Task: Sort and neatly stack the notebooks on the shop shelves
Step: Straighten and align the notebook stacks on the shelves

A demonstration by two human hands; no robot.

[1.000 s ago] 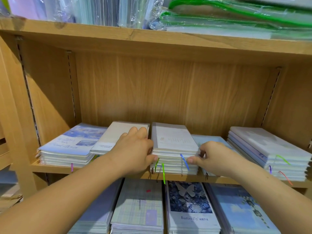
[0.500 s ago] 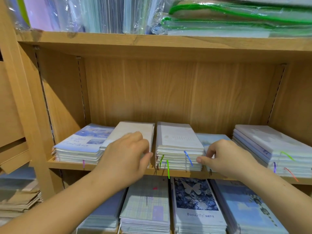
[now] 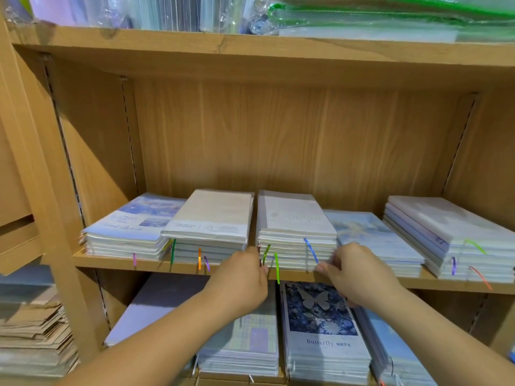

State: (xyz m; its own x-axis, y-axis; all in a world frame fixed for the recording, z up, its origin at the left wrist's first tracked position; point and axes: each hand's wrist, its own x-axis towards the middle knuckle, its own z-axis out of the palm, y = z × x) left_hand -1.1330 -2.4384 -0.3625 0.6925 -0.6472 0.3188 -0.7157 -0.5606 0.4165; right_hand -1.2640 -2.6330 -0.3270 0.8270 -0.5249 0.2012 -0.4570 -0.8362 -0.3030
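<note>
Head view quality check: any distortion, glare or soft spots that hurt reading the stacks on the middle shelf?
Head view: wide-angle bowing curves the upper shelf board and tilts the left upright; glare spots on the plastic-wrapped packs up top; soft shadow under that board; middle stack, left hand and right hand evenly lit, fairly sharp; lower right corner goes blurry.

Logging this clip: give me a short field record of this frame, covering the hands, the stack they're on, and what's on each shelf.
left hand: at left front corner of white stack; grip unclear
right hand: at that stack's right front corner; grip unclear
middle shelf: five stacks; white stack third from left, between cream stack and low blue stack
lower shelf: Butterfly stack below the hands
top shelf: plastic-wrapped goods
</note>
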